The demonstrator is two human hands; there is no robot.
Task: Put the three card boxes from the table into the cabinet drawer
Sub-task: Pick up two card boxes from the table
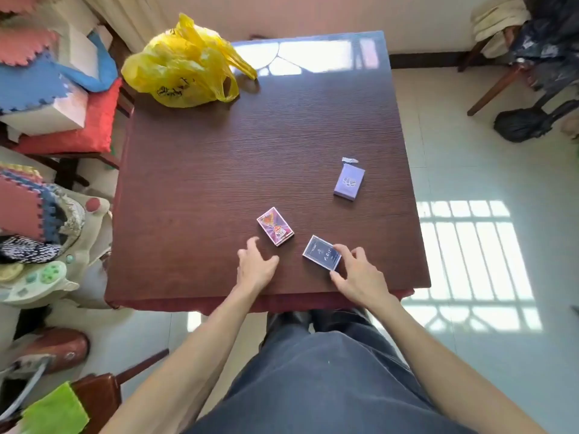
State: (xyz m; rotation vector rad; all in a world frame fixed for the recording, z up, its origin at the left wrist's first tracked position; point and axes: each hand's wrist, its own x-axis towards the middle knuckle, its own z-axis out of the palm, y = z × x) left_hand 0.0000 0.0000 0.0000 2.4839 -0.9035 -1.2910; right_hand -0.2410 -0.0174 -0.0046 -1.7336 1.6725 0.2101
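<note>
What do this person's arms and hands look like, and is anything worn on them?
Both arms are bare up to the picture's edge: no sleeves show. The left hand and right hand wear no gloves, rings, watch or bracelet that I can see.

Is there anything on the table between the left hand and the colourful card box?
Nothing visible. The left hand is open just below the colourful card box, with only bare table between them. The right hand already touches the dark blue box.
</note>
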